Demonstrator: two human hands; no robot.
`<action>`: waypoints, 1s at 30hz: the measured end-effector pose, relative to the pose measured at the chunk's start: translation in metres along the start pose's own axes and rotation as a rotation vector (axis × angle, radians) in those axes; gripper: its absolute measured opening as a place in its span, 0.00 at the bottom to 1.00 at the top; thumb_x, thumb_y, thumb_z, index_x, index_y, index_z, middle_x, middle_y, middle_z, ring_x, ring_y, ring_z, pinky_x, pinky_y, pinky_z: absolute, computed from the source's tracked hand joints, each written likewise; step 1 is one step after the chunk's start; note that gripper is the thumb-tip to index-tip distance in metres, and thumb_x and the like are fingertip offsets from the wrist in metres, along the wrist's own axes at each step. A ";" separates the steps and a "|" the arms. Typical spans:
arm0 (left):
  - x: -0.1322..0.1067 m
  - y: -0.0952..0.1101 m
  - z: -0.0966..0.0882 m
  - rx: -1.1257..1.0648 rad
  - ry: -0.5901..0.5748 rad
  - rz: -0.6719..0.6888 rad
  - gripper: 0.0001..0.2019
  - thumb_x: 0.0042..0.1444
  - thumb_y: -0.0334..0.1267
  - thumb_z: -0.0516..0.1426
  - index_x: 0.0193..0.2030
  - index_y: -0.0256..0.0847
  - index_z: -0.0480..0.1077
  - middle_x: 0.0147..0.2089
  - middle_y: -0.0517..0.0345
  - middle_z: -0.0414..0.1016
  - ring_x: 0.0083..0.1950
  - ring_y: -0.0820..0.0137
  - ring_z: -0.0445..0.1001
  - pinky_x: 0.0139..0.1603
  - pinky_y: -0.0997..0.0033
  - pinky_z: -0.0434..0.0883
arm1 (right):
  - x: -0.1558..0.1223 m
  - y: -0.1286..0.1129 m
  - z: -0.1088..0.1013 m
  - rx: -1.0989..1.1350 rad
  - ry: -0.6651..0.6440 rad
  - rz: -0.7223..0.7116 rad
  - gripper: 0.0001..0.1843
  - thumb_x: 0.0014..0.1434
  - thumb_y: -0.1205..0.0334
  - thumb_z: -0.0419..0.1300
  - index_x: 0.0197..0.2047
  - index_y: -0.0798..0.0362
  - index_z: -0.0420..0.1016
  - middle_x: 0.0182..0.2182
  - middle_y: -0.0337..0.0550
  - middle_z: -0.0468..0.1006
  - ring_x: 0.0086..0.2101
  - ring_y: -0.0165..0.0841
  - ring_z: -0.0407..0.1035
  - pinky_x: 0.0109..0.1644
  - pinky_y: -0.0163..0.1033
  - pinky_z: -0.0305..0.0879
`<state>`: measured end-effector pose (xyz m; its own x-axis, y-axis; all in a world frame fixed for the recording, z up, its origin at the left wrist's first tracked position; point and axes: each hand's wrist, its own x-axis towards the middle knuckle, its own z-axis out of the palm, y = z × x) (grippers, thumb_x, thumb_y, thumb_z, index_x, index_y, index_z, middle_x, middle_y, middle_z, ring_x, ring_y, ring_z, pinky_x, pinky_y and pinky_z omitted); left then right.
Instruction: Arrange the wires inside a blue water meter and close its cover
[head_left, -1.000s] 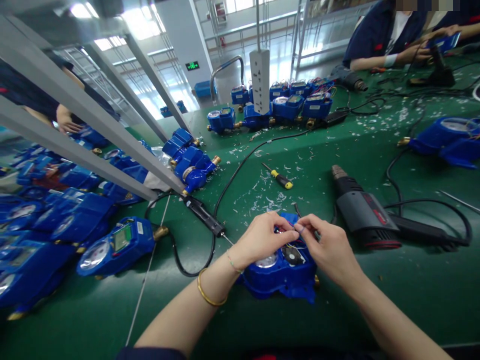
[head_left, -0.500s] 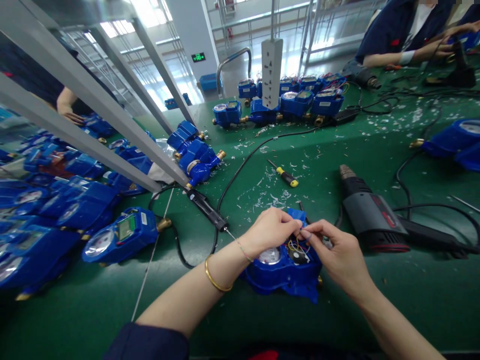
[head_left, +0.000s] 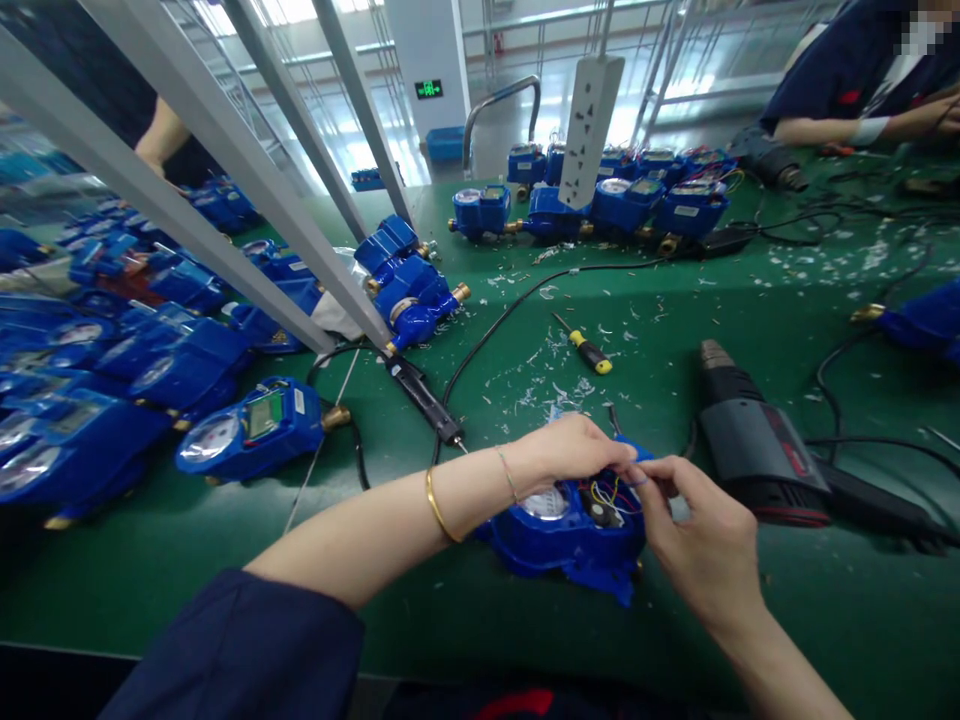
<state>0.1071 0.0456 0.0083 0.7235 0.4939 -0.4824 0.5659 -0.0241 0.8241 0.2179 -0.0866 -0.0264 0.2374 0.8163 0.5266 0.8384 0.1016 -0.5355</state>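
Left hand and right hand above blue water meter.

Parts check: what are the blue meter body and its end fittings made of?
The water meter body looks like glossy moulded plastic, from its smooth sheen. The end fitting on the nearby meter looks like brass, from its yellow shine, perhaps plated.

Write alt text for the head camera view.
The left hand and right hand work at coloured wires in an open blue water meter on a green workbench. A heat gun lies to the right, a screwdriver ahead, and more meters to the left.
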 end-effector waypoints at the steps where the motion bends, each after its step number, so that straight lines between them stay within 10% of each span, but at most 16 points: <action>1: -0.004 -0.001 -0.002 -0.041 -0.046 0.007 0.12 0.56 0.42 0.60 0.29 0.36 0.79 0.29 0.58 0.79 0.30 0.73 0.71 0.34 0.76 0.69 | -0.001 0.000 0.000 -0.008 -0.006 0.005 0.05 0.65 0.68 0.57 0.35 0.54 0.71 0.26 0.36 0.72 0.26 0.26 0.67 0.33 0.32 0.61; 10: -0.014 -0.010 -0.002 0.021 -0.038 0.161 0.07 0.53 0.32 0.60 0.25 0.39 0.68 0.24 0.67 0.64 0.29 0.75 0.64 0.31 0.78 0.61 | 0.002 -0.011 0.005 -0.062 0.018 0.046 0.09 0.65 0.65 0.55 0.31 0.53 0.67 0.22 0.35 0.68 0.22 0.26 0.64 0.28 0.32 0.58; 20: -0.023 -0.019 -0.015 0.184 0.045 0.175 0.05 0.54 0.33 0.60 0.27 0.40 0.73 0.34 0.62 0.79 0.40 0.68 0.75 0.47 0.71 0.68 | -0.009 0.008 0.010 -0.120 0.050 0.289 0.12 0.64 0.58 0.56 0.30 0.52 0.67 0.21 0.35 0.70 0.20 0.28 0.65 0.27 0.34 0.57; 30: -0.027 -0.025 -0.018 0.296 0.266 0.189 0.06 0.55 0.34 0.60 0.28 0.40 0.77 0.31 0.61 0.78 0.34 0.69 0.72 0.37 0.71 0.64 | -0.009 0.016 -0.002 -0.240 -0.067 0.009 0.07 0.66 0.65 0.54 0.34 0.54 0.69 0.30 0.41 0.72 0.31 0.33 0.67 0.38 0.38 0.61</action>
<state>0.0662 0.0488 0.0060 0.7198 0.6629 -0.2061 0.5507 -0.3645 0.7509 0.2303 -0.0935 -0.0384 0.2188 0.8535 0.4729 0.9310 -0.0374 -0.3632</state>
